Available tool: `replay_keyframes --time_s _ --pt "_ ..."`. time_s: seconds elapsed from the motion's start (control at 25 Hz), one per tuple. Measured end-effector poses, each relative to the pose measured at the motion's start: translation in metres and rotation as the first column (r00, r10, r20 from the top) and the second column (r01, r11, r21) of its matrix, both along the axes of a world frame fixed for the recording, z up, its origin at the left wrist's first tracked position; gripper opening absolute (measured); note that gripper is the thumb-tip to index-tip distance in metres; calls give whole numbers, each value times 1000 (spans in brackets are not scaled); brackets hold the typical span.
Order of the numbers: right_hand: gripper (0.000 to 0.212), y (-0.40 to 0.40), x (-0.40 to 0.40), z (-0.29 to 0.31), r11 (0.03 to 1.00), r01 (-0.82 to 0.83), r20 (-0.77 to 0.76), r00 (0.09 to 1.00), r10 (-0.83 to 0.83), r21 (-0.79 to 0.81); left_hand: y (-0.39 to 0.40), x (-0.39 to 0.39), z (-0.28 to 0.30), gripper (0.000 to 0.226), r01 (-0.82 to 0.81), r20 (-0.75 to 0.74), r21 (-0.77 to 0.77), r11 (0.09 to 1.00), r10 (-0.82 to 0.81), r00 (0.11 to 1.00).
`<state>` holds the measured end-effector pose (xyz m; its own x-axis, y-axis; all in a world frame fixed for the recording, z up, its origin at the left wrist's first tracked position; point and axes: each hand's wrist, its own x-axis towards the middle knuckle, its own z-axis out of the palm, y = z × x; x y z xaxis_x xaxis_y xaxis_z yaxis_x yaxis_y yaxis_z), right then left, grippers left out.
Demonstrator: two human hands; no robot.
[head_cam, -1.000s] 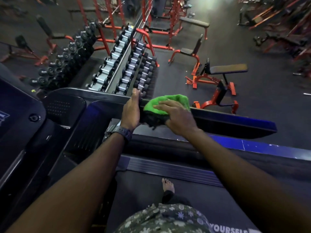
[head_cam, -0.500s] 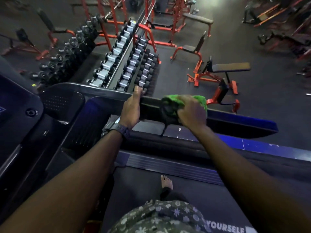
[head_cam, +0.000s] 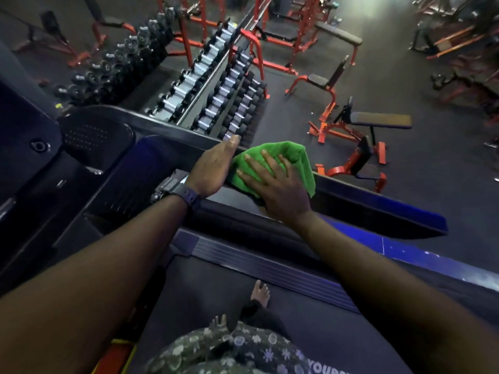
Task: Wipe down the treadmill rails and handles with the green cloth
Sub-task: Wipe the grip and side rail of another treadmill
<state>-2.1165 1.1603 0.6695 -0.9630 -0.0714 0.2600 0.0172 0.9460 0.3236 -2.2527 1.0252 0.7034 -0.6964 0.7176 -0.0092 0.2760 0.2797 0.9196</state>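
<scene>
The green cloth [head_cam: 294, 160] lies draped over the treadmill's right side rail [head_cam: 378, 211], a long dark bar running from the console out to the right. My right hand [head_cam: 272, 184] presses flat on the cloth with its fingers spread. My left hand [head_cam: 214, 168] rests on the same rail just left of the cloth, fingers straight and together, touching the cloth's left edge. A dark watch sits on my left wrist.
The treadmill console [head_cam: 32, 147] stands at the left, the belt [head_cam: 216, 298] below with my bare feet on it. Beyond the rail are dumbbell racks [head_cam: 216, 85] and red benches [head_cam: 359, 136] on the dark gym floor.
My right hand slid the cloth back left along the rail until it met my left hand, and its fingers now lie spread flat on it. My left hand stayed on the rail.
</scene>
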Motion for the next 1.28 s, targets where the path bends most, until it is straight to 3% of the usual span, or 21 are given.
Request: replay_keyframes --time_s 0.16,0.24,0.32,0.48,0.56,0.64,0.76,0.84,1.0,1.16,1.28 --pt "46 45 55 -22 940 -291 137 953 269 178 -3 1 0 67 19 -102 -113 993 -31 994" --pt "38 55 65 -21 913 -348 135 936 325 214 -2 7 -4 73 90 -245 -182 979 -133 960" --pt "43 41 37 -29 934 -298 119 953 279 198 -1 10 -9 79 97 -292 -189 977 -150 944" --pt "45 18 21 -56 970 -226 150 966 211 92 3 14 -10 69 5 -348 -219 976 -83 934" --pt "43 44 57 -69 948 -306 93 950 298 89 5 20 -8 70 -16 -387 -221 975 -73 919" --pt "44 47 61 -66 955 -268 6 963 270 124 7 21 -14 70 -56 -403 -205 977 -32 915" --pt "41 6 21 -63 967 -227 2 973 229 -119 9 25 -21 77 -74 -426 -237 969 -35 904" --pt "39 7 21 -68 976 -211 -75 976 206 -57 8 28 -20 81 -96 -441 -239 966 -19 898" --pt "43 38 56 -74 963 -242 -130 958 256 115 9 37 -23 74 -112 -477 -178 978 14 879" --pt "23 5 3 -64 970 -230 -239 949 206 -78 14 39 -41 62 -168 -543 -48 985 115 832" --pt "35 25 35 -110 968 -225 -219 944 245 114 15 44 -56 63 -202 -563 74 977 208 800"
